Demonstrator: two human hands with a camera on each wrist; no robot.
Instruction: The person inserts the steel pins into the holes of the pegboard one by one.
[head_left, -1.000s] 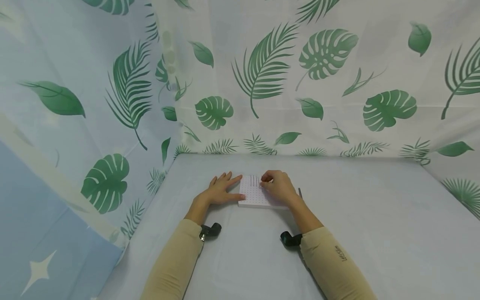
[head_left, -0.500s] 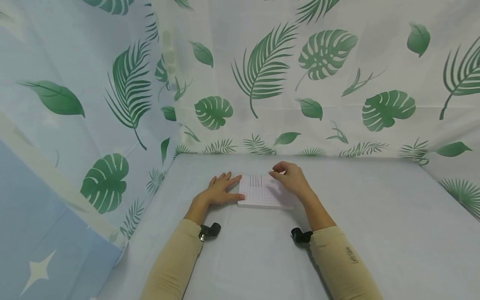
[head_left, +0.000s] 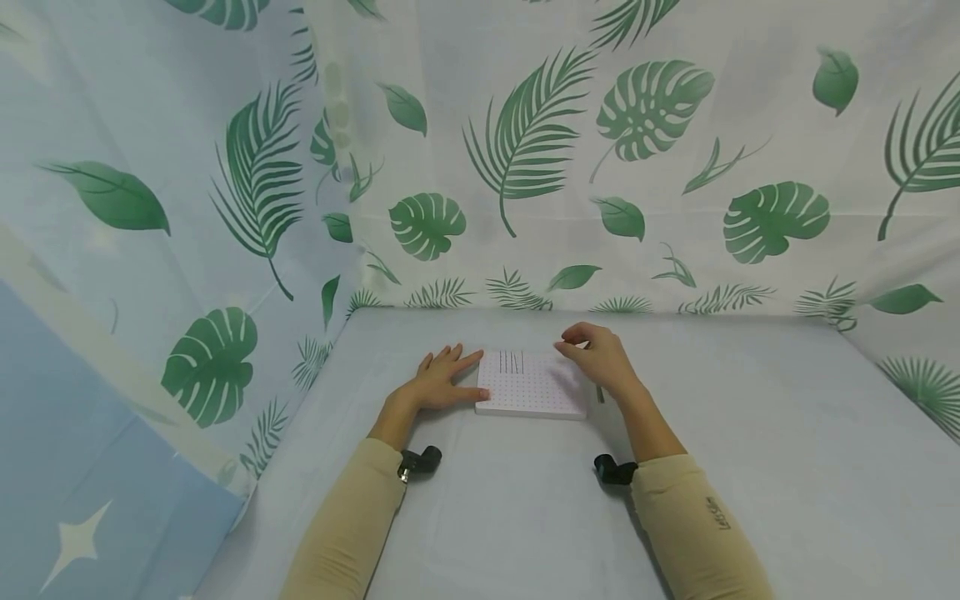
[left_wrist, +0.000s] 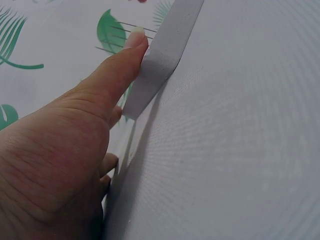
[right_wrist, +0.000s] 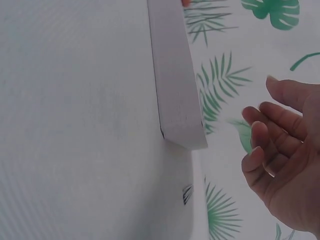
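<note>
A white board (head_left: pixel 531 392) with a grid of small dots lies flat on the table, several thin dark pins (head_left: pixel 512 362) standing upright near its back left. My left hand (head_left: pixel 442 382) has its fingers spread, thumb and forefinger touching the board's left edge; the left wrist view shows that thumb against the board (left_wrist: pixel 162 55). Above and beyond the board's right back corner hovers my right hand (head_left: pixel 600 358). In the right wrist view my right hand (right_wrist: pixel 287 150) has loosely bent fingers apart from the thumb, with nothing visible between them.
Beside the board's right edge lies a small dark bundle (head_left: pixel 599 394), also visible in the right wrist view as thin dark strips (right_wrist: pixel 187 194). A pale cloth covers the table (head_left: pixel 495 508). Leaf-printed curtains (head_left: pixel 480 167) hang behind and at the left.
My right hand has moved from over the pins to the right and slightly back, off most of the board, uncovering the pins and its right part. My left hand stays in place.
</note>
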